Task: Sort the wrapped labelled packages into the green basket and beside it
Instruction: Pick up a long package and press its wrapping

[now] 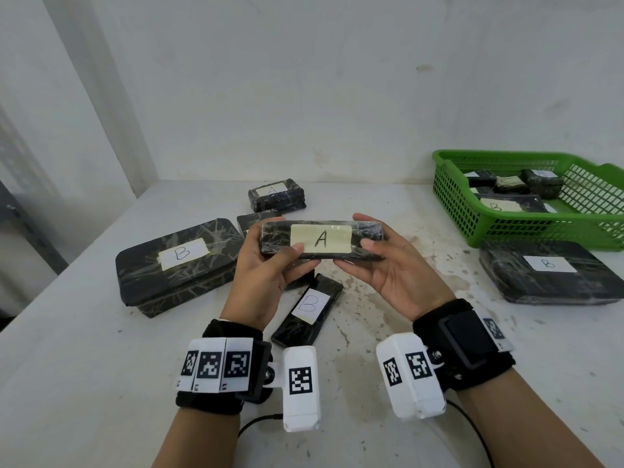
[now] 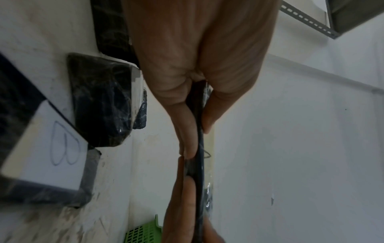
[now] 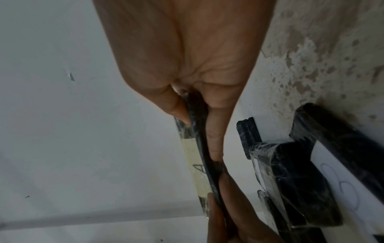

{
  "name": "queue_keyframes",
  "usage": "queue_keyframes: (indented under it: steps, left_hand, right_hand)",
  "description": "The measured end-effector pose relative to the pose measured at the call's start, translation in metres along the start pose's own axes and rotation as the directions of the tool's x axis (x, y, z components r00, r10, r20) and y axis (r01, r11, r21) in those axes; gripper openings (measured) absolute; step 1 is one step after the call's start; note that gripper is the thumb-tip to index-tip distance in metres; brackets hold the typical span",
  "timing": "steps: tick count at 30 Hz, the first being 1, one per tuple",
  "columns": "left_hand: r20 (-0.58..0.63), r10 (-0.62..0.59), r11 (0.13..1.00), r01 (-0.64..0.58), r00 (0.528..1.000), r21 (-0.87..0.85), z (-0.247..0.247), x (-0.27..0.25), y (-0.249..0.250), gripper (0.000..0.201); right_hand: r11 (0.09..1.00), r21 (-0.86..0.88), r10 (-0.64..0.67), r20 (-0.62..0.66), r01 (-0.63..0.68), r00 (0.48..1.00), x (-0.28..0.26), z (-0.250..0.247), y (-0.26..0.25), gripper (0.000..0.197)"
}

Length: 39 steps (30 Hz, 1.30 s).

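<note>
Package A (image 1: pixel 321 240) between both hands

Basket (image 1: pixel 454 194) sits far right – one package (image 1: pixel 553 270) before it, others (image 1: pixel 175 261) left.

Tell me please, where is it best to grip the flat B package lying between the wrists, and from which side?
Probably across its two long edges near the middle, coming from above. The flat B package lies flat, long and narrow, with bare table along both long sides. Both hands now hold the A package.
</note>
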<state>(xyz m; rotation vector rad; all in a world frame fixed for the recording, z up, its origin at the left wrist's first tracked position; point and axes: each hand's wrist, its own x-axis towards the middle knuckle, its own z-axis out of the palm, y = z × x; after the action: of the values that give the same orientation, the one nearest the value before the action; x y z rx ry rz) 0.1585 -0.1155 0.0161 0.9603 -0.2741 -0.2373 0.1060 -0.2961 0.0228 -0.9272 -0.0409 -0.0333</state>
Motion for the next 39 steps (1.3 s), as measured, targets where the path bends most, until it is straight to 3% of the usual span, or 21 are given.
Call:
queue_keyframes:
  steps: [4, 11, 16, 22, 25, 30, 34, 38, 39]
  left_hand:
    - [0.000, -0.003, 1.000, 0.003, 1.000, 0.003, 0.000, -0.001, 0.000, 0.038]
    - [-0.038, 0.010, 0.998, -0.008, 0.999, 0.059, 0.003, -0.001, 0.000, 0.035]
    - [-0.011, 0.003, 0.996, -0.002, 1.000, 0.089, 0.006, -0.004, -0.002, 0.037]
    - [-0.073, 0.027, 0.990, -0.016, 0.997, 0.141, 0.006, -0.004, -0.003, 0.048]
    - [-0.036, 0.047, 0.984, -0.040, 0.998, 0.172, 0.008, -0.006, -0.003, 0.035]
    - [0.043, 0.023, 0.991, -0.028, 0.999, 0.131, 0.009, -0.007, -0.005, 0.035]
    - [0.008, 0.063, 0.981, -0.064, 0.998, 0.181, 0.007, -0.006, -0.006, 0.029]
    - [-0.019, 0.073, 0.977, -0.068, 0.997, 0.202, 0.001, -0.003, -0.004, 0.031]
    - [-0.023, 0.063, 0.977, -0.057, 0.998, 0.204, 0.000, -0.003, -0.003, 0.032]
  right_hand:
    - [0.993, -0.112, -0.047, -0.045, 0.042, 0.998, 0.002, 0.002, 0.007, 0.040]
    - [0.993, -0.110, -0.051, -0.074, 0.042, 0.996, 0.001, 0.004, 0.008, 0.033]
    - [0.967, -0.239, -0.121, -0.128, 0.087, 0.984, 0.001, 0.004, 0.009, 0.037]
    - [0.976, -0.201, -0.105, -0.122, 0.079, 0.987, 0.000, 0.006, 0.011, 0.036]
    - [0.975, -0.207, -0.116, -0.140, 0.086, 0.983, 0.000, 0.006, 0.012, 0.042]
    - [0.953, -0.273, -0.186, -0.178, 0.133, 0.966, 0.000, 0.003, 0.010, 0.038]
    - [0.960, -0.269, -0.126, -0.166, 0.078, 0.978, 0.000, 0.005, 0.008, 0.040]
    - [0.925, -0.355, 0.074, -0.180, -0.134, 0.981, -0.001, 0.006, 0.003, 0.082]
    - [0.916, -0.363, 0.105, -0.196, -0.172, 0.975, 0.000, 0.006, 0.003, 0.085]
